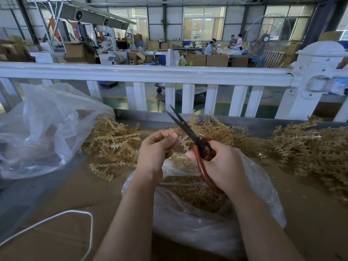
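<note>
Left hand (156,147): its grip is pinching a tan sprue strip (184,142) narrowly between thumb and fingertips.
Right hand (220,164): its grip is wrapping round the red handles of the scissors (190,132).
Blades: standing slightly parted, pointing up and away to the left, toward the white railing (150,73).
Strip's place: hanging in the air between the two hands, its free end lying just beside the blades near the pivot, above the open bag (188,219).
Under the hands: the open bag is sitting on the brown surface (66,194), holding small tan pieces and crowding both wrists.
Left side: a tangled left pile (113,140) of sprues is lying near the left hand, and a crumpled clear bag (43,129) is bulging beyond it.
Right side: a larger right pile (305,149) is spreading to the frame's edge, well apart from the right hand.
Near corner: a white cord (90,223) is looping over the surface.
Far edge: the railing is running along just behind the piles, closing that side.
Open room: bare surface is showing on the near left, between the cord and the open bag.
</note>
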Available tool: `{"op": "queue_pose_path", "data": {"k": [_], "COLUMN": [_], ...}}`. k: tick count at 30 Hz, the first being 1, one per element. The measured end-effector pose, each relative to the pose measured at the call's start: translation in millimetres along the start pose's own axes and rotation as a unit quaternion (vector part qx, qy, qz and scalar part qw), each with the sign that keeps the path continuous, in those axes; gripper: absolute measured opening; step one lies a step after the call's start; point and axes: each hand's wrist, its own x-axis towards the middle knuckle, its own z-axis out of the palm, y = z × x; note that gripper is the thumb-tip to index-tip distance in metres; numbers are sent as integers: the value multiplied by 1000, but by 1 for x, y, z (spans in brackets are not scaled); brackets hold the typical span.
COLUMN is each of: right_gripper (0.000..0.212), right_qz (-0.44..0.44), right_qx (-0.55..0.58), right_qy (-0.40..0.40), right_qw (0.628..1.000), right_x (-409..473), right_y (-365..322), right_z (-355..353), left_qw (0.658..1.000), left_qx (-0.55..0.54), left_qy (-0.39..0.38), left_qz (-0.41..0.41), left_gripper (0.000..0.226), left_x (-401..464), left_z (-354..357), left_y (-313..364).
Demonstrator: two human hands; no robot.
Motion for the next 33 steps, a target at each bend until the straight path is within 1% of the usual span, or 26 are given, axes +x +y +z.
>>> {"op": "queue_pose_path", "data": {"k": [2, 5, 9, 10, 12, 14, 16, 18, 20, 22, 25, 27, 33], "right_gripper": [39, 20, 19, 19, 21, 25, 29, 28, 25, 23, 27, 28, 30], "right_qz": [34, 63, 78, 85, 106, 130, 140, 136, 145, 161, 165, 163, 141], "right_qx": [39, 84, 162, 185, 232, 275, 304, 323, 347, 379, 422, 434, 431], "right_qy": [-12, -24, -24, -18, 1, 26, 49, 61, 64, 68, 69, 69, 72], "right_qw": [999, 994, 983, 979, 967, 952, 941, 935, 924, 909, 889, 884, 888], "right_x": [2, 5, 7, 7, 7, 9, 9, 8, 7, 7, 8, 8, 7], "right_y": [-2, -3, -3, -4, -4, -3, -3, -4, -4, -5, -6, -6, -5], "right_z": [1, 2, 1, 1, -1, -4, -6, -8, -9, -11, -14, -13, -10], "left_qw": [1000, 999, 998, 996, 991, 985, 978, 969, 960, 957, 961, 967, 975], "left_qx": [6, 9, -12, -31, -60, -57, -29, 23, 75, 101, 83, 50, -27], "left_qy": [6, -1, -19, -33, -67, -96, -129, -160, -186, -197, -194, -180, -157], "left_qz": [-22, -51, -66, -74, -103, -135, -165, -187, -193, -188, -179, -172, -154], "left_gripper": [19, 10, 2, 8, 29, 44, 48, 50, 57, 60, 57, 47, 26], "left_x": [0, 0, -1, -1, -2, -3, -5, -7, -8, -9, -9, -9, -8], "left_z": [0, 2, 5, 4, 2, 0, -2, -1, 3, 7, 12, 13, 12], "left_y": [0, 0, 0, 0, 2, 3, 3, 2, 1, -1, -2, -2, 0]}}
